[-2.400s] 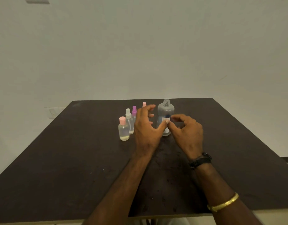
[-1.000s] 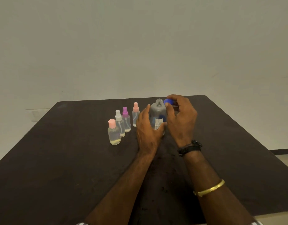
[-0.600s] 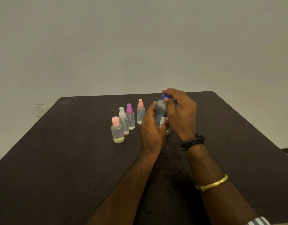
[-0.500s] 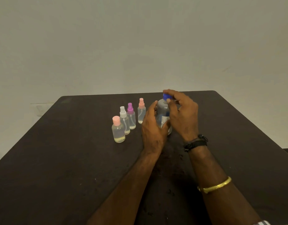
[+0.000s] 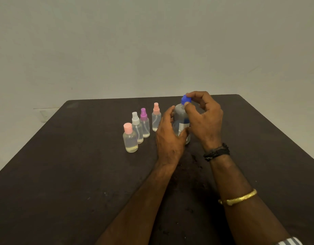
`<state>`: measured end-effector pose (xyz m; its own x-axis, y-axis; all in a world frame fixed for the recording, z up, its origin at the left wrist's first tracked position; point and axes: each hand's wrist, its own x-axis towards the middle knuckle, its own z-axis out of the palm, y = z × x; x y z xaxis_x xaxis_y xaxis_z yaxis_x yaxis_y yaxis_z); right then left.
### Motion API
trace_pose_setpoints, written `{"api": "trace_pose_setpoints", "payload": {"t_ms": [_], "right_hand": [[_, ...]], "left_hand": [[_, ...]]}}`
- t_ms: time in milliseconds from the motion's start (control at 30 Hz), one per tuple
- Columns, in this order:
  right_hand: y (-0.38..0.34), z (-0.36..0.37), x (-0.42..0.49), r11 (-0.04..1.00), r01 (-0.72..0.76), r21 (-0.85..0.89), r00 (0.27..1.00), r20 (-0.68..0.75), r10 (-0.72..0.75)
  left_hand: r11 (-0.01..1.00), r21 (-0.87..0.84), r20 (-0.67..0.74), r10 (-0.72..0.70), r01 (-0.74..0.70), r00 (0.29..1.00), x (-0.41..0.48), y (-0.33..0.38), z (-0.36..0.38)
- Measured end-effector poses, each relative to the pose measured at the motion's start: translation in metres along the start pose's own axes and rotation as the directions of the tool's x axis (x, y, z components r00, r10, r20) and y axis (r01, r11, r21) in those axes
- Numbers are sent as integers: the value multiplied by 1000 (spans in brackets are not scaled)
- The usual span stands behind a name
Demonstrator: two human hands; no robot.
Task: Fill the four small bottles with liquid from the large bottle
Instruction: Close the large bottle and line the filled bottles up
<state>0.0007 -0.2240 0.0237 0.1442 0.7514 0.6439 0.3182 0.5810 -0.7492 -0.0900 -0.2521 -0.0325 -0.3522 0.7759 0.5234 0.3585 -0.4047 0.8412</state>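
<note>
On the dark brown table [image 5: 64, 174], the left hand [image 5: 168, 138] wraps its fingers round the upright large clear plastic bottle [image 5: 179, 113]. The right hand [image 5: 206, 121] pinches the blue screw cap [image 5: 184, 99] on its neck. Just left, four small clear bottles [image 5: 145, 127] with pink, white, purple and peach tops stand in a diagonal row.

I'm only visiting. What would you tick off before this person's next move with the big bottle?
1. Large bottle upright on the table, left hand gripping its body: ok.
2. Right hand pinching the blue cap: ok.
3. Cap screwed tight on the neck: cannot tell.
4. Small bottles upright, away from both hands: ok.
5. Small bottles uncapped, ready for pouring: not ok, all four have tops on.
6. Small bottles full: not ok, liquid only shows near their bottoms.
</note>
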Motion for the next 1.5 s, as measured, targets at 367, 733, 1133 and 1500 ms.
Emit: {"api": "trace_pose_setpoints", "payload": {"t_ms": [367,733,1133,1500], "right_hand": [[2,0,-1,999,-41,-4,998,54,41],[23,-18,-9,972,-103,-211,915,363,176],[28,-29,-4,958,-119,-261,965,196,174],[37,-41,-2,928,-183,-325,968,102,227]], "left_hand": [[1000,7,10,-26,26,1000,4,-1,-2],[992,-14,104,-121,123,987,2,-2,-9],[972,-85,203,-200,221,958,0,-3,-3],[980,-50,217,-177,192,960,-3,-2,-3]]}}
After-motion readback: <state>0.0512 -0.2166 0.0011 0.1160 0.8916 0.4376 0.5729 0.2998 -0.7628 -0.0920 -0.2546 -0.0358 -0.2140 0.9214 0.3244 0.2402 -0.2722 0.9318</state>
